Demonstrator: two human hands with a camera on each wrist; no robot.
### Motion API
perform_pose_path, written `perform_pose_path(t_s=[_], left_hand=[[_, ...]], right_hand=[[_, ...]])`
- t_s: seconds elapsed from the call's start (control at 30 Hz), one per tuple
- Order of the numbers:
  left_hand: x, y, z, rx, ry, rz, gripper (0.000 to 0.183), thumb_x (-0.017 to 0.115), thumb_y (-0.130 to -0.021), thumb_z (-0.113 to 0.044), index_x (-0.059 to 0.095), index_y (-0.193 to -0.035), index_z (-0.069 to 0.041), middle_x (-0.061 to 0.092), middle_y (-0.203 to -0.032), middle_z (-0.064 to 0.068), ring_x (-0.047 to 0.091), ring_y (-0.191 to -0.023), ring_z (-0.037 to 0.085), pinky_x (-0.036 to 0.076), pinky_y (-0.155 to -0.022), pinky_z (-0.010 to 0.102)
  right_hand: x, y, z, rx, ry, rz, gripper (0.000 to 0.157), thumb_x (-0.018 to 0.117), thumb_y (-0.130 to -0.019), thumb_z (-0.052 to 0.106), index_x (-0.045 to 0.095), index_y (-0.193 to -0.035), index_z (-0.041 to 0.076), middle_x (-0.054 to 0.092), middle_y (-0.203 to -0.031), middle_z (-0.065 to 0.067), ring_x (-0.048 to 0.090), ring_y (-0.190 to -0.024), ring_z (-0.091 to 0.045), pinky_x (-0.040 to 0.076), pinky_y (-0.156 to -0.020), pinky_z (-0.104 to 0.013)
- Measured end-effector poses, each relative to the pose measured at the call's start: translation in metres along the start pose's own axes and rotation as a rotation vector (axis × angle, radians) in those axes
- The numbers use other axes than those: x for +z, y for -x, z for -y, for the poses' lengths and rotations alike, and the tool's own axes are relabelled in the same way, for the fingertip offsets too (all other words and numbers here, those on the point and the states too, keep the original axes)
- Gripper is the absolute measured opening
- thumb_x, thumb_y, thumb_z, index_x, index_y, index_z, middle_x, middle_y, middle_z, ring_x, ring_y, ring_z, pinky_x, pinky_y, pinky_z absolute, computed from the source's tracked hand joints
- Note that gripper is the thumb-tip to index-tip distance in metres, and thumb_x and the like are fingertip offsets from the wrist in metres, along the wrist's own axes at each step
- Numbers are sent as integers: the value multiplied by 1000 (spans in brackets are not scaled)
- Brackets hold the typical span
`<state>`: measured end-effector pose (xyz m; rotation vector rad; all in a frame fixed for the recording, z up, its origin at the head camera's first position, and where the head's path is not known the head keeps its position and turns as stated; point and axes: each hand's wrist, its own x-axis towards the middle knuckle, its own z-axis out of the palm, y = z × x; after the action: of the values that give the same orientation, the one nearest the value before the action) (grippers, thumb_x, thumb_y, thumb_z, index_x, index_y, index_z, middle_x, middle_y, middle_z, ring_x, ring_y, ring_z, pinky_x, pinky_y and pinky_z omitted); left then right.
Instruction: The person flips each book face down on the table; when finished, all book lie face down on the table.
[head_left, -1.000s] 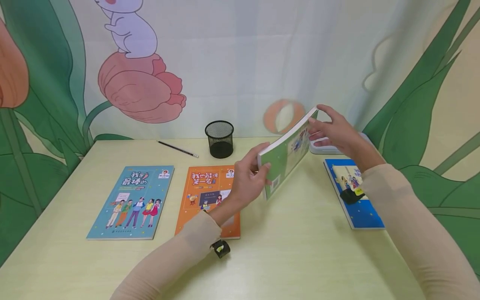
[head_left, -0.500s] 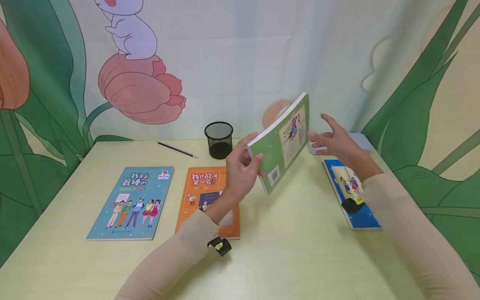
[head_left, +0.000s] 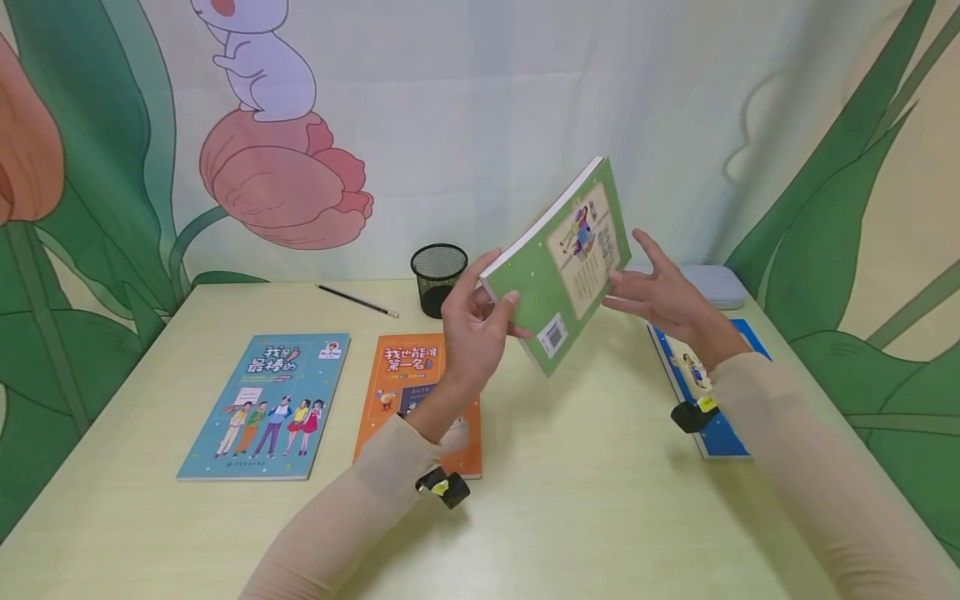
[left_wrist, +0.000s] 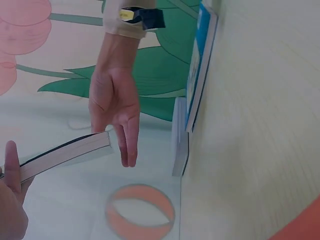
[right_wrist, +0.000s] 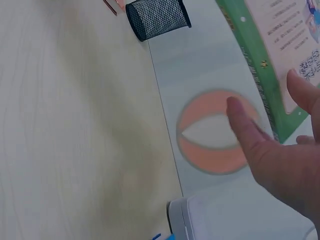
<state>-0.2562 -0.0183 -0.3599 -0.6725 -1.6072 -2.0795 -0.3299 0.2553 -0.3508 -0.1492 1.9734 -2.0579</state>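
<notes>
My left hand [head_left: 476, 333] grips a green book [head_left: 517, 279] by its near end, thumb on the back cover with its barcode and fingers behind. The book is held tilted above the table, its far end raised. At its right edge is my right hand [head_left: 660, 296], its fingers spread and fairly straight; in the right wrist view this hand [right_wrist: 285, 155] overlaps the book's green corner [right_wrist: 287, 122]. Whether its fingertips touch the cover I cannot tell. In the left wrist view the book's page edge [left_wrist: 70, 152] points towards the right hand [left_wrist: 117, 100].
On the table [head_left: 570, 517] lie a light blue book [head_left: 262, 408], an orange book [head_left: 468, 454] partly behind my left arm, and a dark blue book [head_left: 731, 433] under my right wrist. Farther back are a pencil [head_left: 358, 301], a black mesh pen cup [head_left: 438, 279] and a pale case [head_left: 712, 287].
The right hand has let go of the book's far end. My left hand has drawn the book left and upward, turning its back cover more into view; the right hand now hovers lower along its edge.
</notes>
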Motion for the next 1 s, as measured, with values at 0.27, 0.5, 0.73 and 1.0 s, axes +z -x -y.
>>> perform_pose_path(t_s=[0.27,0.5,0.73,1.0], left_hand=[[2,-1,-4,-53,39,-63,55,58,-89,16,49,-142,1,67,-117,34,72,-86,48,60,-52,36],[2,-1,-6,-108,81,-107,55,58,-89,16,51,-141,-1,67,-117,34,75,-77,17,59,-52,32],[0,-1,-4,-142,109,-134,56,59,-89,16,52,-141,-3,67,-116,34,74,-77,13,59,-52,31],[-4,-1,1,-210,141,-146,58,59,-90,14,50,-144,-7,66,-116,34,73,-76,14,59,-53,29]], right_hand=[[5,-6,-5,-73,-130,-1,89,60,-99,10,6,-158,47,57,-129,-10,70,-108,-18,57,-93,-33],[8,-7,-9,-96,-195,10,85,58,-99,7,9,-159,42,66,-118,-5,72,-102,-19,60,-86,-33],[9,-6,-10,-97,-188,2,83,59,-99,8,13,-159,43,62,-124,-3,71,-103,-17,60,-85,-31],[7,-4,-7,-102,-169,-27,77,59,-99,6,21,-158,38,64,-121,-2,71,-101,-17,60,-83,-32]])
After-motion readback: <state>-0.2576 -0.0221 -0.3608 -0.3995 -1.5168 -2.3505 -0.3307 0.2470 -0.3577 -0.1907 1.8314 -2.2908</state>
